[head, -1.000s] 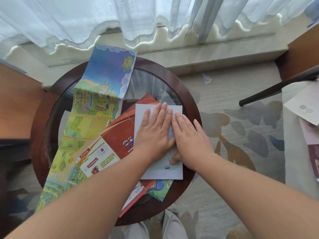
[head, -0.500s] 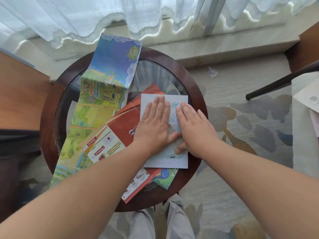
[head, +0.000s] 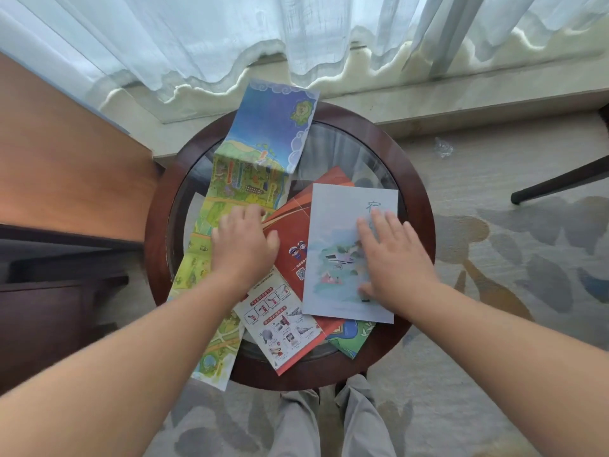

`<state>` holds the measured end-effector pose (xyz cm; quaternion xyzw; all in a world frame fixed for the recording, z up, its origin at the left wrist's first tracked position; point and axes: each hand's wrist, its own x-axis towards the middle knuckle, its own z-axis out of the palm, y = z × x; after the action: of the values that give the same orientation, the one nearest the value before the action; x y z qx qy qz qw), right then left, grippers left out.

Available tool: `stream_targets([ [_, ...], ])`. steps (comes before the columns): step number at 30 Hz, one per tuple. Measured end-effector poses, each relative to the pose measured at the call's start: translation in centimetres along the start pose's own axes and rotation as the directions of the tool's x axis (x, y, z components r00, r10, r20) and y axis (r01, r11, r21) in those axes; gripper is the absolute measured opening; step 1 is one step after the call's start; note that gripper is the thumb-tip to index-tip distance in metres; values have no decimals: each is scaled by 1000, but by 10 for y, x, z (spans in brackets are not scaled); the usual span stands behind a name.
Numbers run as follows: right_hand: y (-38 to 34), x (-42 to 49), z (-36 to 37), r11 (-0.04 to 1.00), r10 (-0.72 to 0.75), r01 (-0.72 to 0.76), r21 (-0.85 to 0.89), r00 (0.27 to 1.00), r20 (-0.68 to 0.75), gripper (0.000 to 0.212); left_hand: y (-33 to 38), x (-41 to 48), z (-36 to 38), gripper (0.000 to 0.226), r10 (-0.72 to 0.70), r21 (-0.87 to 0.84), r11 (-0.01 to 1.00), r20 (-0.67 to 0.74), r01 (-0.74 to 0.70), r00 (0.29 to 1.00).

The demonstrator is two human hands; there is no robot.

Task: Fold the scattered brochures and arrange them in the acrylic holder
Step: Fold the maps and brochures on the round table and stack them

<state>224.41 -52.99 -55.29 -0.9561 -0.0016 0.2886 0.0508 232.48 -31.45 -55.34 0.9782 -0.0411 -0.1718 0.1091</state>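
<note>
A folded pale blue brochure lies on the right half of the round glass-topped table. My right hand rests flat on its right side with straight fingers. Under it lies an unfolded red brochure with a white panel of pictures toward me. My left hand, blurred, lies across the red brochure's left edge and the long unfolded green and blue map brochure, fingers loosely bent. Another green brochure's corner pokes out below the blue one. No acrylic holder is in view.
A wooden desk stands at the left, touching the table. White curtains hang along the stone window sill behind. A dark chair leg crosses the patterned carpet at the right. My knees are under the table's near edge.
My left hand has left the pale blue brochure and slid left onto the red brochure and the map. My right hand has shifted to the blue brochure's right side, uncovering its picture.
</note>
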Motion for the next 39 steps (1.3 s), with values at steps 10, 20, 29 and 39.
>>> stream_targets([
  [10, -61, -4, 14, 980, -201, 200, 20, 974, 108, 105, 12, 42, 0, 37, -290, 101, 956, 206, 275, 934],
  [20, -56, -11, 10, 991, -129, 125, 46, 987, 100, 94, 24, 31, -69, 22, 59, 130, 989, 123, -76, 991],
  [29, -44, 1, -44, 746, 50, -2, 666, 997, -53, 93, 25, 34, -199, 20, 371, 68, 908, 326, -413, 870],
  [39, -14, 7, -74, 3, 81, -47, 999, 996, 46, 17, 25, 21, -209, 23, 437, -196, 899, 323, -392, 839],
])
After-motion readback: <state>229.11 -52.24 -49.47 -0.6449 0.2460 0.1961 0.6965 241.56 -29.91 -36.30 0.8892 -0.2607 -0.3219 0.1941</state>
